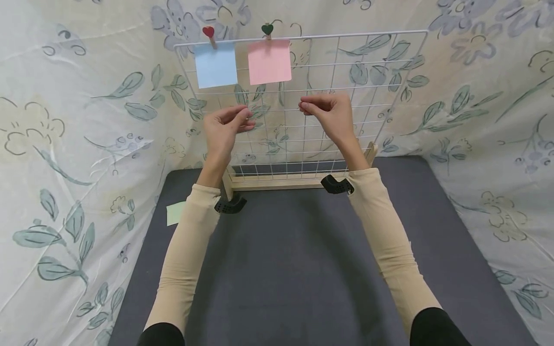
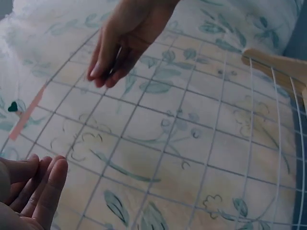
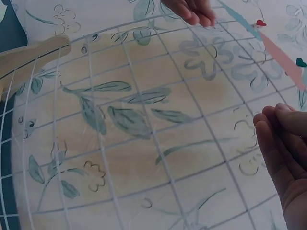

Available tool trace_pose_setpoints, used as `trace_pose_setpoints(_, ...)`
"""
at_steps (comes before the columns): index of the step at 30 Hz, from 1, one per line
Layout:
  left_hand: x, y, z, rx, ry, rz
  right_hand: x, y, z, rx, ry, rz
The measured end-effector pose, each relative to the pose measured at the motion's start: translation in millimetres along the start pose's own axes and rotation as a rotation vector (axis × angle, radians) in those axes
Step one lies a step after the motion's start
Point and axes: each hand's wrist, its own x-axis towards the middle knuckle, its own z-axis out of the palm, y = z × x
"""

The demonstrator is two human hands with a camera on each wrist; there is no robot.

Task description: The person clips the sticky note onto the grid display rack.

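My left hand (image 1: 225,126) is raised before the white wire grid (image 1: 304,108), its thumb close to loosely bent fingers. Nothing shows between them in the left wrist view. At the same grid, further right, my right hand (image 1: 332,115) hangs with thumb and fingertips drawn together; no held thing is visible there in any view. A blue paper note (image 1: 216,66) is clipped to the grid's top wire by a peg with a red heart (image 1: 208,32). Beside it a pink paper note (image 1: 270,62) hangs from a peg with a green heart (image 1: 267,29).
The grid stands in a pale wooden base (image 1: 281,182) at the back of the dark grey table (image 1: 281,269). A light green note (image 1: 175,213) lies at the left table edge, partly behind my left sleeve. Floral cloth (image 1: 86,120) hangs behind and at both sides.
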Motion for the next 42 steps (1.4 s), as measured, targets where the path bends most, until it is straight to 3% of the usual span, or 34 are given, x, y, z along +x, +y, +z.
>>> trace_pose_setpoints(8, -18.4, -24.0, -33.4, -0.032, 0.068, -0.085, -27, 29, -19.0, -0.007, 0.015, 0.109)
trace_pose_setpoints(17, -38.5, -56.8, -73.0, 0.005, 0.145, -0.172, -59, 68, -44.2, 0.001, 0.064, 0.229)
trace_pose_setpoints(24, -53.6, -80.0, -102.5, 0.020, 0.238, -0.231, -86, 73, -57.0, -0.017, 0.070, 0.290)
trace_pose_setpoints(29, -70.2, -96.2, -125.4, 0.044, 0.299, -0.328, -107, 85, -63.9, -0.053, 0.091, 0.357)
trace_pose_setpoints(33, -85.1, -109.0, -146.7, 0.062, 0.342, -0.445, -125, 104, -76.3, -0.049, 0.124, 0.380)
trace_pose_setpoints(35, -91.7, -114.0, -155.9, 0.079, 0.339, -0.513, -136, 113, -85.1, -0.099, 0.132, 0.396)
trace_pose_setpoints(39, -102.7, -118.0, -169.9, 0.117, 0.288, -0.630, -161, 143, -105.6, -0.216, 0.169, 0.461)
trace_pose_setpoints(41, -109.1, -125.7, -179.1, 0.146, 0.270, -0.652, -178, 190, -126.6, -0.139, 0.178, 0.484)
trace_pose_setpoints(42, -112.4, -130.3, -184.4, 0.153, 0.268, -0.659, -184, 198, -130.6, -0.158, 0.191, 0.496)
